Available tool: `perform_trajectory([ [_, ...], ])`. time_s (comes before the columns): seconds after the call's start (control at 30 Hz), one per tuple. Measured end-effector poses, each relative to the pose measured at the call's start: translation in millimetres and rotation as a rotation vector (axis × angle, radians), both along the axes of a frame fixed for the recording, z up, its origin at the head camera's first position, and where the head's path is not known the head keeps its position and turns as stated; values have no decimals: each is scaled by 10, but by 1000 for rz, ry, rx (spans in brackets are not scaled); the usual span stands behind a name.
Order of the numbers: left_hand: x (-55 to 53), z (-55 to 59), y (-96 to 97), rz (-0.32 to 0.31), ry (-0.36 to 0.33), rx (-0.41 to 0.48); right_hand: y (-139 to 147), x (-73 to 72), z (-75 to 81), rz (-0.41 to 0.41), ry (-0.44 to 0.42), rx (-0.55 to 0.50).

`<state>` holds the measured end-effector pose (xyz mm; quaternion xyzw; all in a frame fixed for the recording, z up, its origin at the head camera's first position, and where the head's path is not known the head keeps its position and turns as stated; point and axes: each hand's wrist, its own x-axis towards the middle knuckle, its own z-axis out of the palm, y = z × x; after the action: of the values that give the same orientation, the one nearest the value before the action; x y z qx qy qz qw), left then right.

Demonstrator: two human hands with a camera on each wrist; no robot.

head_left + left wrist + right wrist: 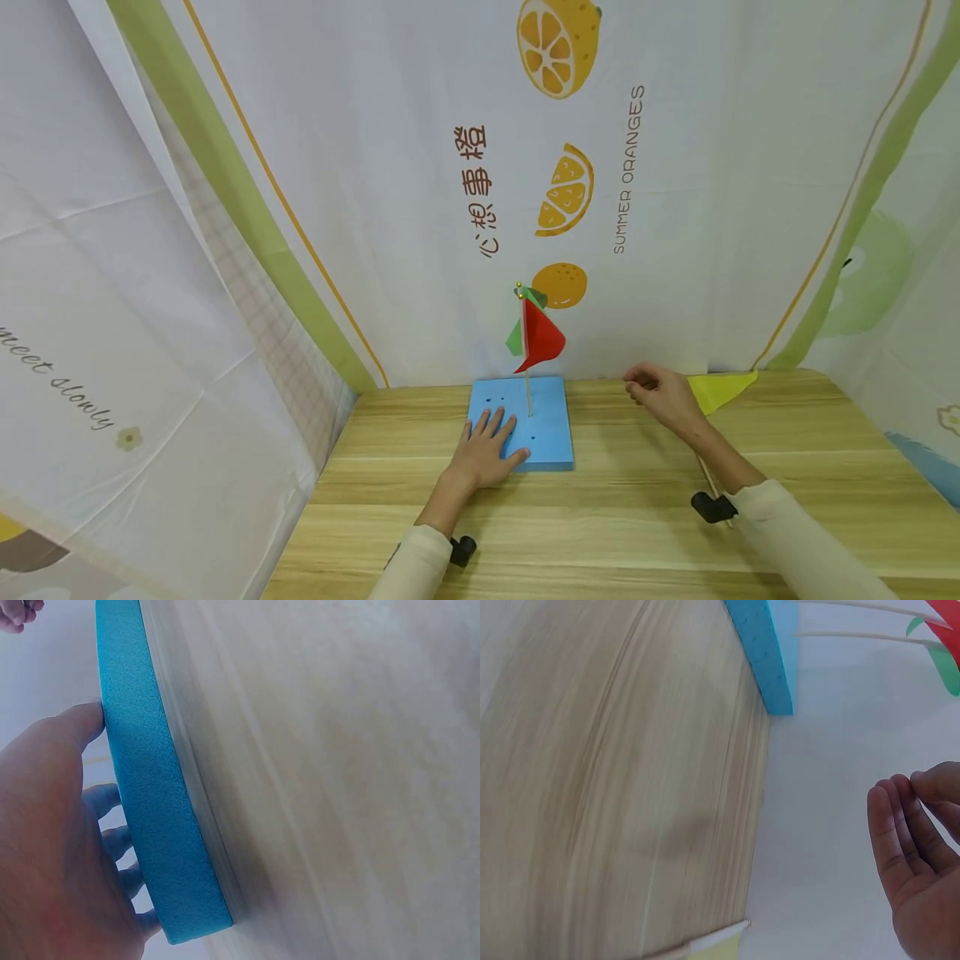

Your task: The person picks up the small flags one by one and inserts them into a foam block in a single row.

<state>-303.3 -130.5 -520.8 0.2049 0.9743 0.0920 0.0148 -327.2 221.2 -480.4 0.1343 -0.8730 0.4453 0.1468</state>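
Left hand (486,450) flat, pressing blue foam block (551,433); right hand (663,393) empty, loosely curled, right of block; yellow flag (720,388) likely next pickup.

We see a bright blue foam block (543,433) dotted with small dark holes near the back edge of the pale wood-grain worktop (600,517), holding a red flag (542,337) and a green flag (515,340). A yellow flag (720,388) lies towards the back right corner. Behind hangs a white cloth (390,167) printed with orange fruit and green stripes.

Head view high over table (600,517), wrist views close, sharing foam block (551,417)
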Motion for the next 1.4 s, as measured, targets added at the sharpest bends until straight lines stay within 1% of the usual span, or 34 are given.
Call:
perform_trajectory([
  [0.27,3,8,-11,0,4,-3,205,83,-27,-9,-2,22],
  [0.43,-10,-7,-11,-2,9,-8,343,119,-71,-29,-10,31],
  [0.6,-4,-7,-10,-2,3,2,459,179,-92,-67,19,56],
  [0.87,-11,1,-11,-9,11,-2,606,243,-132,-116,0,106],
  [1.1,7,19,-15,-13,8,11,710,306,-203,-125,-59,181],
  [1.23,-4,-1,-19,-11,18,5,748,347,-251,-123,-80,218],
  [1.4,-5,1,-21,-11,15,6,767,392,-307,-124,-146,239],
])
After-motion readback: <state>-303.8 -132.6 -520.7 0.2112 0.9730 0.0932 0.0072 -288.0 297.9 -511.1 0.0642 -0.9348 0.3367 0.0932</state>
